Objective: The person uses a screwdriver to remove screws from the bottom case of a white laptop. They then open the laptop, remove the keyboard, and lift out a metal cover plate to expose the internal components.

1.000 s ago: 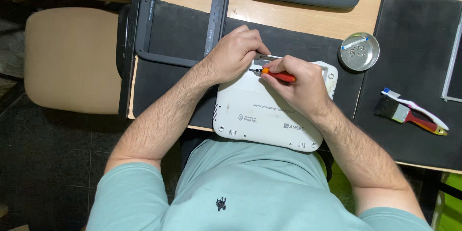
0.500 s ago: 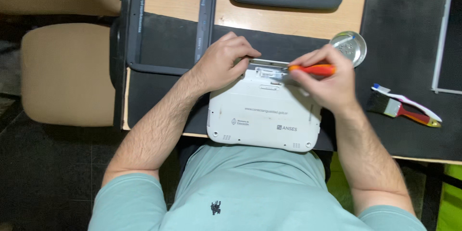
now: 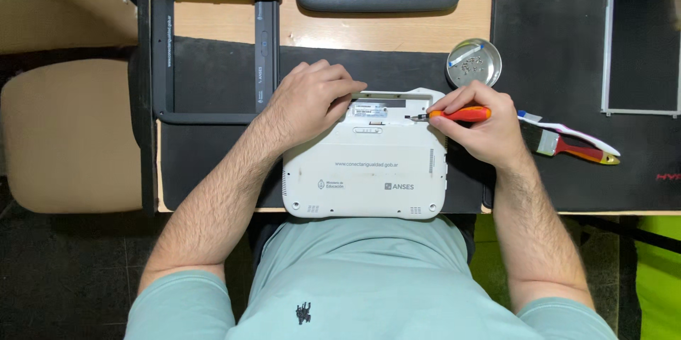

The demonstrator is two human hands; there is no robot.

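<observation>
On the counter (image 3: 213, 28): one white laptop (image 3: 365, 170), one screwdriver (image 3: 457, 114), one brush (image 3: 567, 143), one metal dish (image 3: 474, 62), two black mats (image 3: 213, 70).

Left hand (image 3: 312, 99) on white laptop (image 3: 365, 170), right hand (image 3: 482, 127) gripping screwdriver (image 3: 454, 114)

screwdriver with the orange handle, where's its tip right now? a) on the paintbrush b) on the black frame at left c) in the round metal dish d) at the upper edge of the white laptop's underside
d: the right hand holds the screwdriver level, its tip at the open bay along the upper edge of the white laptop, apart from the round metal dish.
</observation>
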